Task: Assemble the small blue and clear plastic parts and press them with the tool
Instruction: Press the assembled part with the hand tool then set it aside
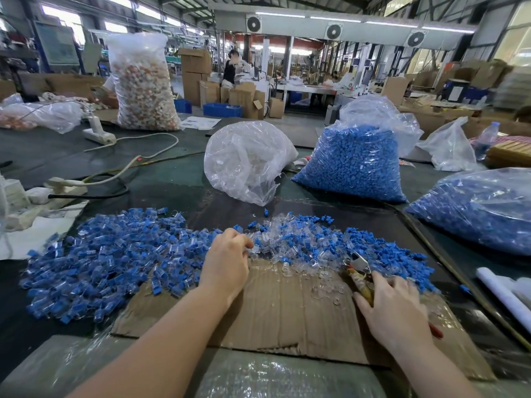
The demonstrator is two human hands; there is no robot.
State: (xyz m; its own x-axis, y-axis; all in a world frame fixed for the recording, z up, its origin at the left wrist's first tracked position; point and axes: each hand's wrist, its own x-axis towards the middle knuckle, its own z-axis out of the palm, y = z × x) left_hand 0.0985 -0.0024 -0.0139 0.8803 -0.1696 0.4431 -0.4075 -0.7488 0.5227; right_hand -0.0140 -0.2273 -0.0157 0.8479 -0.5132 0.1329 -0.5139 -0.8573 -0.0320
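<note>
This was a factory floor: a high steel-trussed roof [258, 1] spanned stacked cardboard boxes [195, 73], blue crates [222, 110] and conveyor lines, while the tabletop [161, 179] carried bulk plastic sacks of blue parts [353, 165] and power strips [99, 135].

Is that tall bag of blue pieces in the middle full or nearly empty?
Mostly full. The bag of blue pieces stands upright on the table, blue parts filling it well past halfway, with only loose crumpled plastic above them.

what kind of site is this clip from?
Most likely a factory assembly floor: bulk bags of blue parts on the bench, a loose pile of assembled pieces by the hands, and stacked cartons under a high industrial roof.
</note>
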